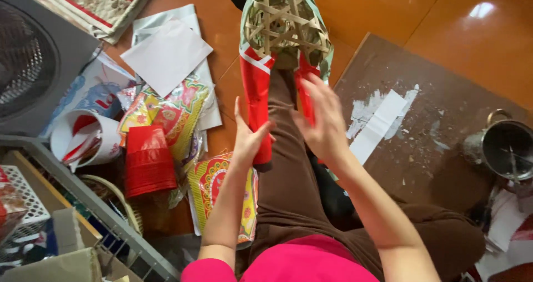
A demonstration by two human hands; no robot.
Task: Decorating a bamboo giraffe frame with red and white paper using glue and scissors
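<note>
Two hands work a woven bamboo frame [286, 21] propped on the outstretched leg: left hand [247, 140], fingers together, presses its red paper leg [257, 101]; right hand [325, 123], fingers spread, smooths beside. Red paper stack [149, 160] lies left.

Woven bamboo frame [286, 23], open star lattice, is being rested lengthwise on outstretched leg, wide end away from body. Top is being covered w/ green patterned paper; two red paper-wrapped legs [257, 101] are being pointed toward body, one per side.
</note>
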